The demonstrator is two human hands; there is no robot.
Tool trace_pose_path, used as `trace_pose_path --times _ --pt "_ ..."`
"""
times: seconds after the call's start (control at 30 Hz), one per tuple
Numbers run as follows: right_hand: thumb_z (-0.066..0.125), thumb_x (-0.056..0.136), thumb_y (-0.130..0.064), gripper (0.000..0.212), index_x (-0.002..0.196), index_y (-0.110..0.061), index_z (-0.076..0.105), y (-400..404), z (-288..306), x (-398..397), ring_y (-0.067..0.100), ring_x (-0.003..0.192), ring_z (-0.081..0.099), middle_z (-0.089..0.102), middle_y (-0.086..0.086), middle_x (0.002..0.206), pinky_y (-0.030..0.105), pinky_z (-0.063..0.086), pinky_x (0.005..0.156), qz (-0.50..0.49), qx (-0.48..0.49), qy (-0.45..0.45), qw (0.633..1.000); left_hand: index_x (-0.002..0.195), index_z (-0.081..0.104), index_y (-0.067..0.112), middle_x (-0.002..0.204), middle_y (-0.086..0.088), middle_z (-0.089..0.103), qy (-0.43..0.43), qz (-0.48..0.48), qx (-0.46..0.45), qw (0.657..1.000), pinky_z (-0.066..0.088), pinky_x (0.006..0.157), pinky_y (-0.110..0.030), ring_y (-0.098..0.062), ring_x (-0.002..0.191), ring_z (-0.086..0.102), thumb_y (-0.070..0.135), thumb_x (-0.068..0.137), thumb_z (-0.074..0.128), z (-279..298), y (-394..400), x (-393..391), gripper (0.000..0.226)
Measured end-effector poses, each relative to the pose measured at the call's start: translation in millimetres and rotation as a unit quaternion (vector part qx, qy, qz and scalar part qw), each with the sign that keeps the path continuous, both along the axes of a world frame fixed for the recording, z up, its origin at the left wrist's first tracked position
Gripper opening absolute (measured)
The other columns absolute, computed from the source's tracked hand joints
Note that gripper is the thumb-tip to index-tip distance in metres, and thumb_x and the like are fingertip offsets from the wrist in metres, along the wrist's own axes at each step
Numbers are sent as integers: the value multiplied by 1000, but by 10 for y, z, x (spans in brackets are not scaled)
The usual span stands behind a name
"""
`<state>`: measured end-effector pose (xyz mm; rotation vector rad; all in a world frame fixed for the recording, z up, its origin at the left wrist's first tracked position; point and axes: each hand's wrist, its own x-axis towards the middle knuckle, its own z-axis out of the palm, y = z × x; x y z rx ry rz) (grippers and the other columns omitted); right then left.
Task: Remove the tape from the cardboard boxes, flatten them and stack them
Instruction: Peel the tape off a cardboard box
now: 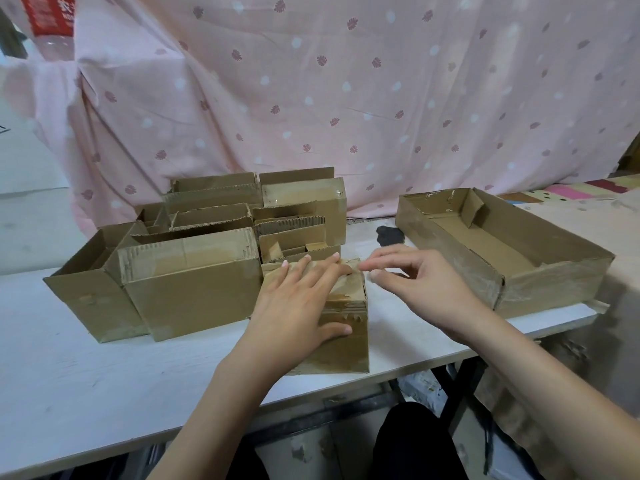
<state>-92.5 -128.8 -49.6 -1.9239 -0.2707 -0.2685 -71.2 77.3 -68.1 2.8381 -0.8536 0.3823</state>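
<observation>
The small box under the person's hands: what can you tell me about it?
The small box is worn brown cardboard, closed, with clear tape across its top and torn strips down its front. It stands upright near the white table's front edge, beside bigger boxes. The left hand lies flat on top, thumb against the front; the right hand reaches its top right corner.

Brown boxes point(194, 289); pink leaf-print cloth point(346, 98); white table point(86, 375)

The only print I can see is on the red label point(52, 13) of a clear plastic bottle point(55, 46) at the top left corner: white characters, cut off and too blurred for me to read.
</observation>
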Motion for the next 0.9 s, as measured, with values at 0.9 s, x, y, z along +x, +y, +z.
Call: trace_pose_path --times 0.9 --pt "67 93 -10 16 87 -21 76 -654 145 26 4 80 72 76 -8 77 25 53 81 -138 -3 -55 989 147 23 33 164 4 16 -39 6 33 999 13 122 -48 -31 149 17 61 88 59 16 -772 5 74"
